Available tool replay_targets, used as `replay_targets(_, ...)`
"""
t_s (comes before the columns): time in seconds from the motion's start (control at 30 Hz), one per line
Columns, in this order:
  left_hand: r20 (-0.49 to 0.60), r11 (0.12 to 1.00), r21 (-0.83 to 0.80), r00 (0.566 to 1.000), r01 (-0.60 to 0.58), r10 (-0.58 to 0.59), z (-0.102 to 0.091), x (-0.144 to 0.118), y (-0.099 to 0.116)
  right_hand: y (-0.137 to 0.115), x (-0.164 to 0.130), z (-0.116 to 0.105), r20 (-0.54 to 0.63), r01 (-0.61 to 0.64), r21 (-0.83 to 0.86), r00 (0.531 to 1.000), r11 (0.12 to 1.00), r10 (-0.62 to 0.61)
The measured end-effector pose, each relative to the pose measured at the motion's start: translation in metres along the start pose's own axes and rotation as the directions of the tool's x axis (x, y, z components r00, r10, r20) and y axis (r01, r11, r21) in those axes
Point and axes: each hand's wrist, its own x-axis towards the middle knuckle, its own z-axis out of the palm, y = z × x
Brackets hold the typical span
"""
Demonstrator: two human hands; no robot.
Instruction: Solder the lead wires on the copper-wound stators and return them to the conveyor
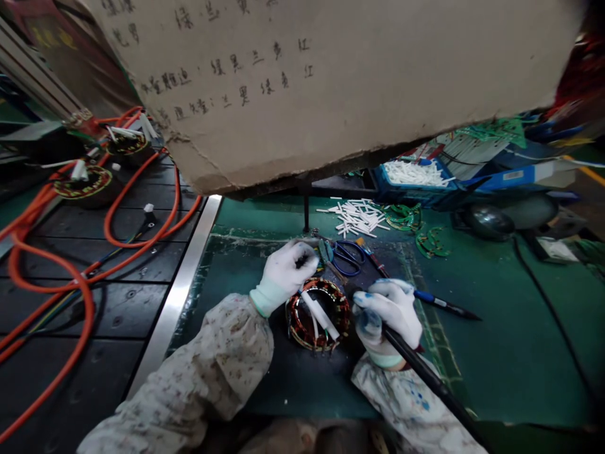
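light: dim overall, my white gloves brightest
shadow: cardboard sheet [331, 82] darkens the green mat [496, 328] beneath
distortion: strong fisheye bend at edges
blur: corners soft, smeared
glare: faint on metal rail [174, 296]

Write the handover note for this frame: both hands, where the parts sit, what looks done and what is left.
Left hand, white-gloved, is closed just behind the round copper-wound stator on the green mat.
Right hand, gloved, grips a black rod-shaped tool beside the stator.
White sleeve tubes already lie across the stator's centre.
Blue-handled scissors and loose white tube pieces lie behind.
What remains: cannot tell.
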Motion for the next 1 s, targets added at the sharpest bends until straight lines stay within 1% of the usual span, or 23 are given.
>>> replay_targets(0.1,-0.001,1.0,0.0,1.0,0.013,-0.013,0.0,0.0,0.0,0.002,-0.003,-0.002,0.022,-0.025,-0.025,0.999,0.999,0.026)
replay_targets(0.23,0.006,1.0,-0.025,1.0,0.017,-0.016,0.0,0.0,-0.001,0.0,-0.005,-0.002,0.013,-0.022,-0.003,1.0,1.0,0.022)
replay_targets(0.37,0.007,0.999,-0.006,0.999,0.039,-0.039,0.0,0.0,-0.003,0.001,-0.003,-0.002,0.024,-0.013,-0.019,1.0,1.0,0.014)
replay_targets(0.43,-0.001,1.0,0.0,1.0,0.031,-0.031,0.001,0.0,-0.003,0.011,-0.003,-0.007,-0.001,-0.018,-0.09,1.0,0.996,0.018)
replay_targets(0.47,-0.005,1.0,0.0,1.0,0.024,-0.024,0.001,0.0,-0.003,0.019,-0.003,-0.013,-0.027,-0.049,-0.155,0.999,0.987,0.045)
replay_targets(0.53,-0.018,1.0,-0.004,1.0,0.005,-0.005,0.001,0.0,-0.003,0.04,-0.009,-0.03,-0.067,-0.171,-0.324,0.985,0.93,0.158)
replay_targets(0.57,-0.021,1.0,-0.007,1.0,-0.002,0.002,0.0,0.0,-0.003,0.051,-0.014,-0.042,-0.074,-0.256,-0.424,0.966,0.869,0.249)
replay_targets(0.6,-0.024,1.0,-0.009,1.0,-0.005,0.004,0.0,0.0,-0.003,0.061,-0.022,-0.054,-0.05,-0.32,-0.523,0.937,0.79,0.346)
replay_targets(0.63,-0.026,1.0,-0.009,1.0,-0.002,0.002,0.0,0.0,-0.003,0.071,-0.031,-0.068,-0.02,-0.368,-0.624,0.889,0.689,0.457)
replay_targets(0.67,-0.024,1.0,-0.006,1.0,0.005,-0.005,0.0,0.0,-0.003,0.078,-0.04,-0.082,0.011,-0.386,-0.726,0.821,0.569,0.571)
replay_targets(0.7,-0.021,1.0,-0.005,1.0,0.014,-0.014,0.0,0.0,-0.002,0.084,-0.05,-0.095,0.067,-0.364,-0.797,0.741,0.483,0.668)
replay_targets(0.73,-0.016,1.0,-0.007,1.0,0.024,-0.024,0.0,0.0,-0.002,0.088,-0.059,-0.108,0.096,-0.341,-0.839,0.673,0.423,0.733)
replay_targets(0.77,-0.011,0.999,-0.012,0.999,0.032,-0.033,0.001,0.0,-0.001,0.09,-0.066,-0.119,0.135,-0.309,-0.863,0.621,0.4,0.772)
replay_targets(0.8,-0.007,0.999,-0.021,0.999,0.037,-0.037,0.002,0.0,-0.001,0.09,-0.071,-0.13,0.175,-0.28,-0.871,0.591,0.404,0.788)
replay_targets(0.87,-0.007,0.998,-0.045,0.999,0.032,-0.032,0.005,0.0,-0.001,0.088,-0.075,-0.145,0.258,-0.227,-0.861,0.577,0.455,0.775)
replay_targets(0.93,-0.014,0.998,-0.063,1.0,0.02,-0.021,0.007,0.0,-0.004,0.082,-0.072,-0.151,0.317,-0.195,-0.842,0.574,0.503,0.755)
replay_targets(0.97,-0.02,0.997,-0.069,1.0,0.017,-0.018,0.009,0.0,-0.005,0.077,-0.07,-0.15,0.307,-0.214,-0.834,0.587,0.509,0.749)
replay_targets(1.0,-0.02,0.997,-0.073,1.0,0.017,-0.019,0.009,0.0,-0.006,0.068,-0.067,-0.147,0.268,-0.267,-0.812,0.619,0.52,0.738)
